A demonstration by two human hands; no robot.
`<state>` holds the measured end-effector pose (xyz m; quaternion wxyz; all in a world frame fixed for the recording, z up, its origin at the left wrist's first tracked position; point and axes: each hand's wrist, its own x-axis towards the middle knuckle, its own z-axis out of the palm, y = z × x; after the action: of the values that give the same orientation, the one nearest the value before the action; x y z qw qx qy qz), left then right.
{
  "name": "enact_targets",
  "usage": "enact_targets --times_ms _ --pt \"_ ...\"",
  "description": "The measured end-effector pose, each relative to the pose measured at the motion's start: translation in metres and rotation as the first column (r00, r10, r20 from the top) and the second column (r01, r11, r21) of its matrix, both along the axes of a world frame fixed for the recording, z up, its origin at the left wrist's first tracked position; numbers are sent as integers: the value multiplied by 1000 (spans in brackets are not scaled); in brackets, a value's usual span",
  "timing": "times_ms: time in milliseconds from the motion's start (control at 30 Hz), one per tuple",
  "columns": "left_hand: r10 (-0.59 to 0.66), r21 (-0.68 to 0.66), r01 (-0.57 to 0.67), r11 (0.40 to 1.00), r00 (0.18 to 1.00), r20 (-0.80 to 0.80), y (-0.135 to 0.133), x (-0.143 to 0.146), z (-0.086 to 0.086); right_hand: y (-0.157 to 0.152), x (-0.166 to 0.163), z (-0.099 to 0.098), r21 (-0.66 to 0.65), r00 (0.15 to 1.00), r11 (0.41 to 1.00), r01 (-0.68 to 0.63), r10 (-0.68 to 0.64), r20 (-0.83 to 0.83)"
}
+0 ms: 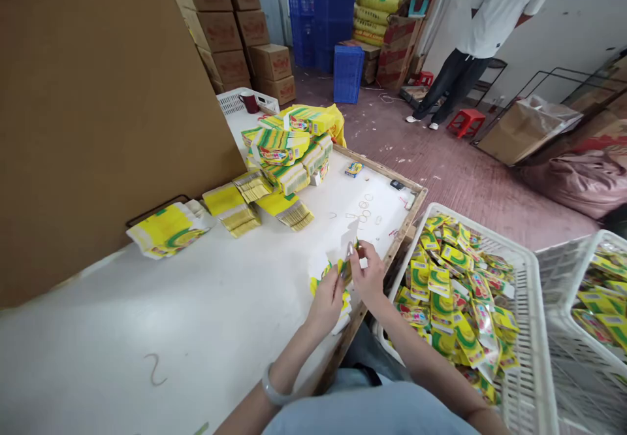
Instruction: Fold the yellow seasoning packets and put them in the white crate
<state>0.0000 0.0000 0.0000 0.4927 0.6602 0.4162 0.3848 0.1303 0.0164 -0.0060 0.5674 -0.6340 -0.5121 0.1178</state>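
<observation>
Brown board (122, 95) stands along the left side of a white bench (220, 317). Beside its base lies a stack of flat yellow cartons (169, 226); next, to the right, fanned bundles (235, 209) of similar stock, and behind these a loose heap of packaging (287, 147).

Left hand (324, 301) is over the bench near its right edge, fingers closed on the near left side of a small carton (345, 270). Below the hands, partly covered, further cartons (343, 311) rest on the bench. The small carton sits between the two hands, inside the grip of both; its long axis appears to run away from the wearer, a white flap (349, 236) rising at the far end, though fingers hide much of it. Right hand (367, 272) has fingertips pinched on its far right side.

Beyond the hands lie a small blue box (353, 169), rubber bands (365, 213) and a black gadget (397, 185). Right again, a white crate (531, 278) holds many packs (443, 291). The right hand is the nearer to it; the bench's wooden edge (399, 236) and crate rim stand between. A second crate (563, 304) adjoins at far right.
</observation>
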Motion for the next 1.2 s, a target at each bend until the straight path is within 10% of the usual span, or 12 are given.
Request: enact_targets --times_ms 267,667,1200 --pt "-145 164 130 978 986 79 2 8 5 -10 6 9 1 974 985 -175 173 -149" --pt "-117 285 134 949 990 -75 7 12 24 -15 -5 9 30 884 994 -101 104 -457" --pt "119 -154 -88 984 972 202 8 20 30 -12 -7 15 -15 932 1000 24 -28 -361"
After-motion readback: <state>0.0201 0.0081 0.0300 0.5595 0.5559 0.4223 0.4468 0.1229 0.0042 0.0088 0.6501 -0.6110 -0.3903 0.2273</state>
